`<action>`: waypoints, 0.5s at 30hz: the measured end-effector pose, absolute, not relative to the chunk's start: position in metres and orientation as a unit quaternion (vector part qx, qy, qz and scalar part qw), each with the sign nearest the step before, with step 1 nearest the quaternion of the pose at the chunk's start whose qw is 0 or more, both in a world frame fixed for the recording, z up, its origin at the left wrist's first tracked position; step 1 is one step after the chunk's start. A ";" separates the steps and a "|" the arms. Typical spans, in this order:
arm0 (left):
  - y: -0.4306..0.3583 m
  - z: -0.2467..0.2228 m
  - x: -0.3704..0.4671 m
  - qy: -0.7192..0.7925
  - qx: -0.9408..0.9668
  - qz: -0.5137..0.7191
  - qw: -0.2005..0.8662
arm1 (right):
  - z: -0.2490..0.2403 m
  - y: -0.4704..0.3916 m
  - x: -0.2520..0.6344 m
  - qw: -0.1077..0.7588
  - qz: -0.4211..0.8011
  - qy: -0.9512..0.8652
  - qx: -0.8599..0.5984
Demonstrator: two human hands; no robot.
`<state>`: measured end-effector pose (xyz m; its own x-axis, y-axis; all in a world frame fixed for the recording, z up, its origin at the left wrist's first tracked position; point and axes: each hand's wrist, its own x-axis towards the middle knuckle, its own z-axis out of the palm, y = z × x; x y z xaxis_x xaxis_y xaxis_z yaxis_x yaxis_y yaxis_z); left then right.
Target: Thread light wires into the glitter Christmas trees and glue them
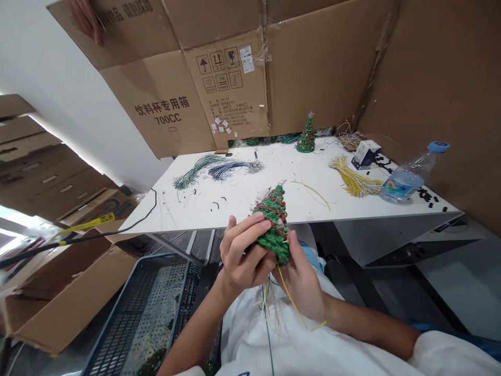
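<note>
Between my two hands, in front of the table's near edge, I hold a small green Christmas tree [274, 214] with red garland and a silvery tip. It leans slightly to the right. My left hand [245, 256] wraps its left side, fingers curled over the green surface. From the right and below, my right hand [303, 282] grips the base, thumb up along its side. A yellow wire [289, 295], a dark green wire [268, 329] and some pale strands hang from the underside. The tree's base is partly hidden by my fingers.
On the white table [219, 209] lie green wires [199, 169], blue wires [233, 168] and yellow wires [354, 177]. Another tree [306, 138], a small box [366, 154] and a plastic bottle [409, 177] stand behind. A blue crate [113, 324] sits lower left. Someone's hand [86, 21] touches the cardboard wall.
</note>
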<state>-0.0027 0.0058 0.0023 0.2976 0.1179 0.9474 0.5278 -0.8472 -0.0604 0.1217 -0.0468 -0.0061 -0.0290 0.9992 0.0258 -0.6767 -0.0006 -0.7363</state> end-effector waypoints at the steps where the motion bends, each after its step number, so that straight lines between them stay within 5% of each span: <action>1: 0.006 0.002 -0.002 -0.203 -0.781 -0.559 0.189 | -0.006 -0.048 0.122 0.634 0.669 -0.287 -0.261; 15: -0.002 -0.001 0.002 -0.202 -0.750 -0.591 0.217 | -0.012 -0.057 0.120 0.609 0.728 -0.238 -0.206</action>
<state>0.0024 -0.0024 -0.0014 0.2188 0.0465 0.9747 0.5599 -0.8241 -0.0863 0.1197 -0.0574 -0.0117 -0.1731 0.9849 -0.0092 -0.7892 -0.1443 -0.5969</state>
